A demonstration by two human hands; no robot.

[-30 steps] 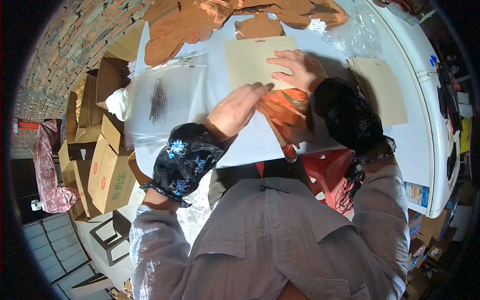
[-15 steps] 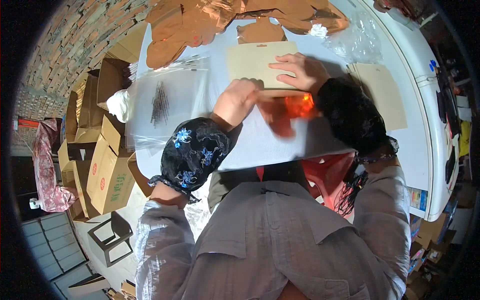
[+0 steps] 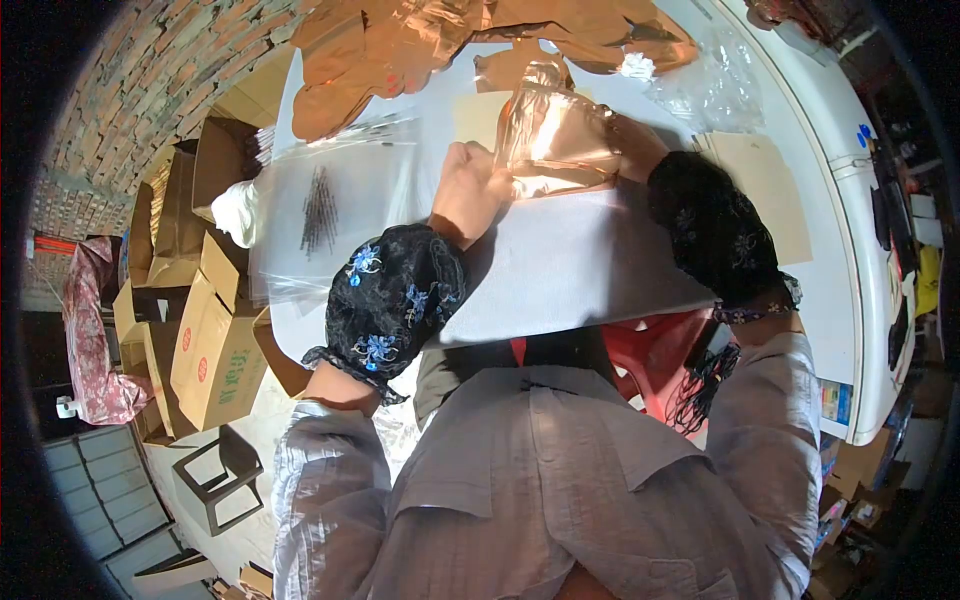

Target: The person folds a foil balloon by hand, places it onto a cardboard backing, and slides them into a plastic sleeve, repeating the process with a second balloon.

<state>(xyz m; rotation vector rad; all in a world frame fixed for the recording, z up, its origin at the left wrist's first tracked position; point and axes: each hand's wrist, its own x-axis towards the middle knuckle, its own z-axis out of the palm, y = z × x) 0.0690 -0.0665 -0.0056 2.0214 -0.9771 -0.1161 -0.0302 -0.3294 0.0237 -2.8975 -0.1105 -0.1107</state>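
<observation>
A shiny copper-coloured foil piece (image 3: 562, 140) is raised over the beige card (image 3: 476, 118), hiding most of it. My left hand (image 3: 468, 190) has its fingers closed on the foil's left edge. At the foil's right edge is my right hand (image 3: 640, 150), its fingers mostly hidden behind the foil. More copper foil (image 3: 390, 50) lies crumpled along the far side of the white table (image 3: 560, 270), and a smaller foil shape (image 3: 490, 70) sits just beyond the card.
Clear plastic sleeves (image 3: 285, 200) with a bundle of dark thin strips (image 3: 320, 210) lie at the left. Beige cards (image 3: 775, 190) are stacked at the right, below a clear plastic bag (image 3: 725, 80). Cardboard boxes (image 3: 215, 350) and a small stool (image 3: 225, 480) stand left of the table.
The foil has come up from the near side of the card and now covers much of it. My left hand holds its left edge; my right hand has moved from lying over the card to behind the foil.
</observation>
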